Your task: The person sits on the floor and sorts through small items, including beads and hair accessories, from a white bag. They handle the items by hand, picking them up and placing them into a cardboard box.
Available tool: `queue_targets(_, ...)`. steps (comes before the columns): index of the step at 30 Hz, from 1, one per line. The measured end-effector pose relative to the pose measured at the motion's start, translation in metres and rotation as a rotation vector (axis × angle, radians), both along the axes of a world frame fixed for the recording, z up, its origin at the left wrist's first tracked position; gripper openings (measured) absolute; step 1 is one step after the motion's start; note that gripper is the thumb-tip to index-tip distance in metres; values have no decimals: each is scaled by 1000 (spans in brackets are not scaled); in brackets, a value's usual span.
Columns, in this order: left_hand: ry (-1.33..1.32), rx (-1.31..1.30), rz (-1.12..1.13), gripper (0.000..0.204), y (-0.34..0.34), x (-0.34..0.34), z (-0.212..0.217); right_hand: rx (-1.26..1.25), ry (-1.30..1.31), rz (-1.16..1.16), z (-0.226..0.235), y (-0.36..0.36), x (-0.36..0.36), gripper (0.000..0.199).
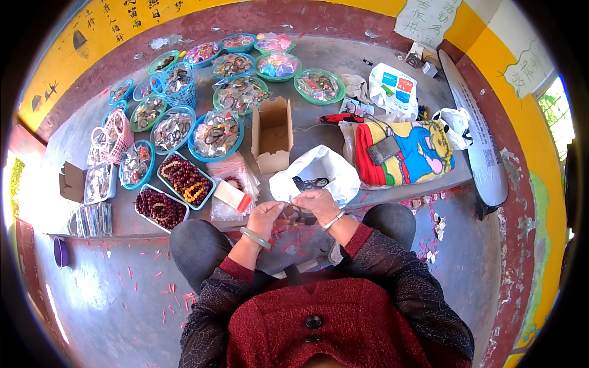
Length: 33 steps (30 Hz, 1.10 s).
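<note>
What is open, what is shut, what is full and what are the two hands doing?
cardboard box: upright, flaps open, looks empty.
white plastic bag: mouth open, dark items inside.
trays of dark red beads: full.
round baskets: filled with bagged trinkets.
colourful cloth: folded, lying flat.
left hand: fingers pinched on something small and dark, too small to tell.
right hand: fingers curled on the same small thing.

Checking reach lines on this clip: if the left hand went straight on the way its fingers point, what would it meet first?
Probably the right hand, close ahead of the left hand; depth is unclear.
</note>
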<state>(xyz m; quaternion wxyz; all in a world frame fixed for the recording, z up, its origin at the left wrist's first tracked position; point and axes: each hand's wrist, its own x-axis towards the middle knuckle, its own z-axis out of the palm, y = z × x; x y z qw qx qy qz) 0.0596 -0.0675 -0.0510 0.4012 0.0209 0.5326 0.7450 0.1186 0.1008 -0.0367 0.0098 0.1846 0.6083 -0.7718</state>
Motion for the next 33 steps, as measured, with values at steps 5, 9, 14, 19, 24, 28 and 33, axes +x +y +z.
queue_targets(5, -28, 47, -19, 17, -4, -2, 5, 37, 16, -1, 6, -2, 1, 23)
queue_targets(9, -40, 100, -17, 14, -3, 1, 14, 125, 37, 26, -1, 1, 0, 20)
queue_targets(14, 8, -33, -40, 12, 0, 0, 4, 311, 105, 68, -2, -3, 2, 19)
queue_targets(19, -4, -45, -56, 10, -3, -1, 6, 208, 90, 78, 2, -2, 2, 20)
queue_targets(24, -46, -17, -61, 12, -3, -2, 16, 125, 26, 77, -3, 1, 0, 25)
queue_targets(28, -59, 44, -22, 11, -2, 1, 16, 148, 67, 58, -3, 1, 0, 23)
queue_targets(33, -29, 48, -18, 8, -4, -4, 5, 92, 56, 25, 0, -3, 1, 25)
